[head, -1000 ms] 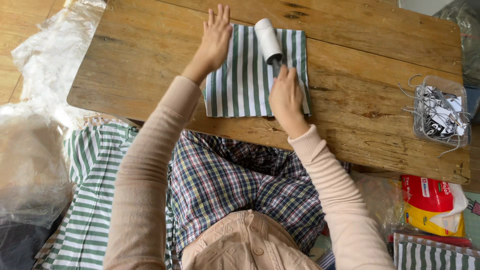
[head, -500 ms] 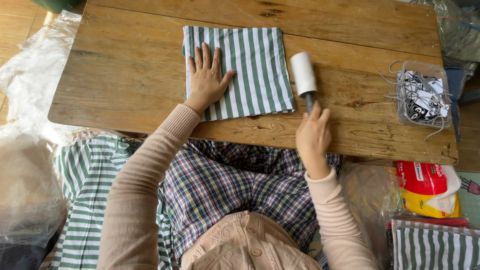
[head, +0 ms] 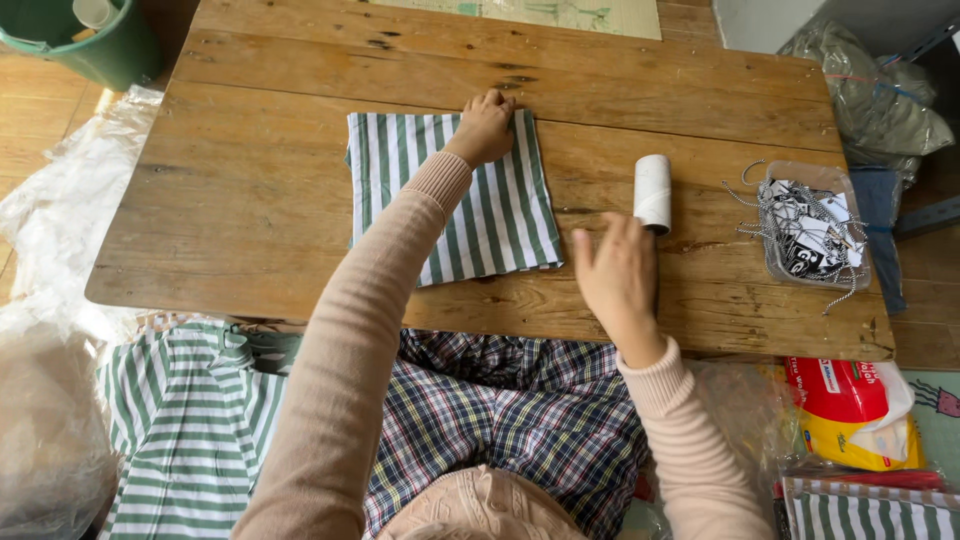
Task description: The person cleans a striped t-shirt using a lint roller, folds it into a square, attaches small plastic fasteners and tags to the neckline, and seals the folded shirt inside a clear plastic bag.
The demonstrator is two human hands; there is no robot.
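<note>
Left hand (head: pixel 487 125) gripping the far edge of a folded green-and-white striped cloth (head: pixel 455 195); right hand (head: pixel 618 280) hovering with fingers spread loosely by a white lint roller (head: pixel 653 192).

The left hand is curling its fingers over the cloth's top edge, while the cloth is lying flat at the middle of the worn wooden table (head: pixel 250 190). The roller is resting on the table just right of the cloth, right beyond the right hand's fingertips. Further right, a clear plastic tub of black-and-white tags (head: pixel 812 228) is sitting near the table's edge.
</note>
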